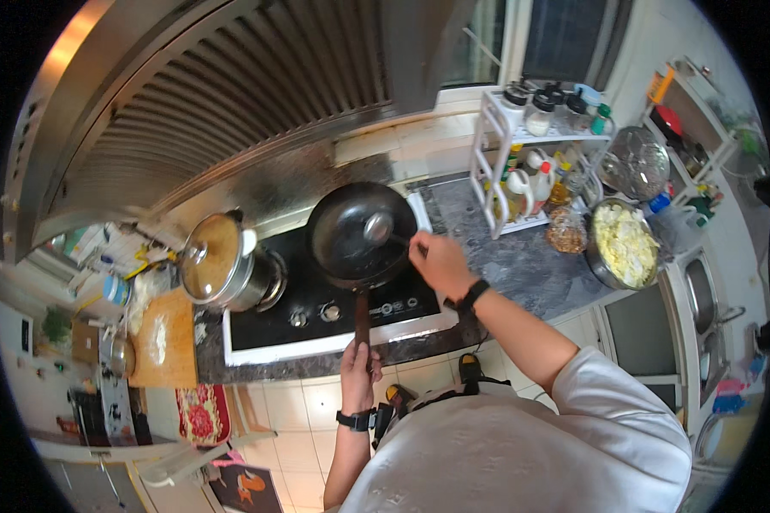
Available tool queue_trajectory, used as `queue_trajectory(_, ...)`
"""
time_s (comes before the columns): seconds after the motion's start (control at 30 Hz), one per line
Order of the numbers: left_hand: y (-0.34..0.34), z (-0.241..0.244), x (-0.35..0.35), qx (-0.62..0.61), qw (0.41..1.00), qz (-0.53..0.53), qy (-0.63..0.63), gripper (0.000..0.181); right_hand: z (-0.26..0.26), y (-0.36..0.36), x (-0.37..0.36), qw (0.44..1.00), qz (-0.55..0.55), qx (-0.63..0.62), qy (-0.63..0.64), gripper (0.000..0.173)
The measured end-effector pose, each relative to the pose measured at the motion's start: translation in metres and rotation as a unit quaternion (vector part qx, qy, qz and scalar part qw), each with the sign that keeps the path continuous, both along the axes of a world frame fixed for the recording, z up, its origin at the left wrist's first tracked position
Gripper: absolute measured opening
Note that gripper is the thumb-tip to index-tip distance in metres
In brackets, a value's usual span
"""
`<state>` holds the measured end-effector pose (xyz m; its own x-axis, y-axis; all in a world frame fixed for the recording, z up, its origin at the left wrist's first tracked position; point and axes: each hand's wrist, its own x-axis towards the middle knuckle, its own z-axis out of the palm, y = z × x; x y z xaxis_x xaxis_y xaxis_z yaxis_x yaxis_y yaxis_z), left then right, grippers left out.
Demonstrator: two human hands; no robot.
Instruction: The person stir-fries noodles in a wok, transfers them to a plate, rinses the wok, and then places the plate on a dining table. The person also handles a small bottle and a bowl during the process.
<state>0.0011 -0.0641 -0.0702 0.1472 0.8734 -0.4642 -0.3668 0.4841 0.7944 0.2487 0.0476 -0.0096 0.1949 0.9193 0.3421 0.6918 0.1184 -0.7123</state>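
Note:
A dark wok (340, 237) sits on the right side of the black glass gas hob (276, 327). My left hand (359, 369) grips its brown handle (362, 320) from the front. My right hand (439, 260) is closed around the handle of a metal ladle (378, 227), whose round bowl is over the inside of the wok. The wok's inside looks dark and shiny; whether a thin layer of liquid lies in it, I cannot tell. Left of the wok stands a steel pot (247, 282) under a glass lid (212, 256).
To the right, a white rack (497, 173) holds jars and bottles. Beside it are a bagged brown food (566, 229) and a steel bowl (600, 272) of chopped cabbage-like leaves. A wooden board (173, 346) with white powder lies left. The range hood (263, 77) hangs above.

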Motion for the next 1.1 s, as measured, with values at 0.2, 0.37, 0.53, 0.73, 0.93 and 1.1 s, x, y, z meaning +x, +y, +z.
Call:
queue_trajectory(0.2,0.002,-0.002,0.000,-0.004,1.000,0.005,0.002,0.027,-0.017,-0.010,-0.011,0.992,0.097,0.055,-0.064,0.015)
queue_trajectory(0.37,0.005,-0.003,-0.005,-0.024,1.000,0.002,0.004,0.025,-0.046,-0.007,0.012,0.975,0.110,0.066,-0.183,0.033)
queue_trajectory(0.53,0.009,-0.003,-0.003,-0.053,0.998,0.017,-0.022,0.021,-0.046,-0.023,0.013,0.982,0.117,-0.012,-0.145,0.019)
queue_trajectory(0.73,0.007,-0.007,-0.002,-0.041,0.998,0.030,-0.036,0.022,-0.052,-0.011,0.003,0.983,0.123,-0.040,-0.129,0.028)
queue_trajectory(0.93,0.010,-0.006,-0.004,-0.041,0.996,0.010,-0.085,0.022,-0.055,0.000,0.005,0.975,0.108,-0.104,-0.164,0.056)
queue_trajectory(1.1,0.011,0.002,-0.004,-0.027,0.996,-0.005,-0.089,0.023,-0.016,-0.019,0.009,0.972,0.103,-0.132,-0.167,0.050)
